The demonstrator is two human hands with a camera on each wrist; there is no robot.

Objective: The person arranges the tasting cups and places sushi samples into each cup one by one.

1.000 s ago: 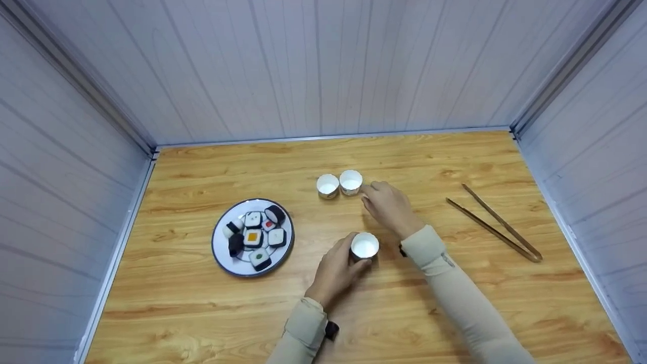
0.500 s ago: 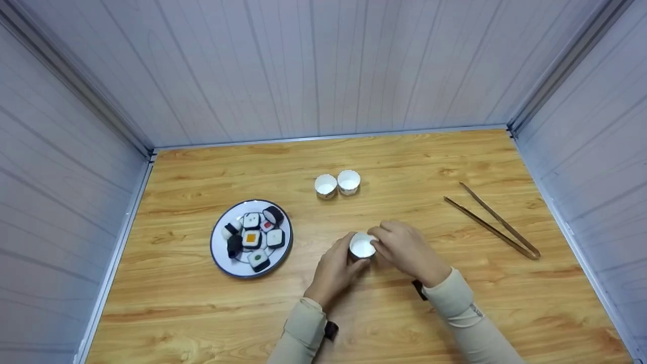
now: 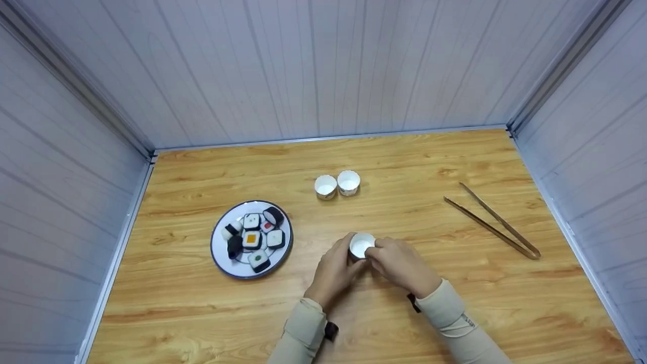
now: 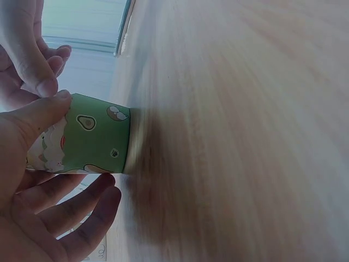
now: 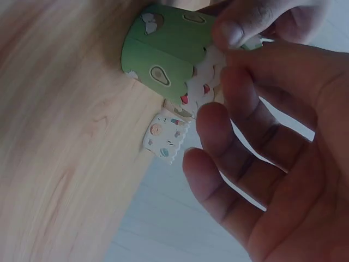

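A paper baking cup stands upright at the middle front, white inside. Its green wall bears avocado prints, and in the right wrist view a white scalloped rim with red figures sticks out past the green, like another cup nested within. My left hand holds the cup's left side between thumb and fingers. At the right side of the rim, my right hand pinches the edge with thumb and index finger. Its other fingers are loosely bent beside the cup. The thumb's contact is partly hidden.
Two more paper cups stand side by side farther back; one printed cup shows in the right wrist view. Left of the hands is a blue-rimmed plate with several sushi pieces. Brown tongs lie spread at right. Walls enclose the table.
My right hand has come from beside the back cups to the held cup, then slid along its rim toward the front. My left hand has stayed in place, holding the cup.
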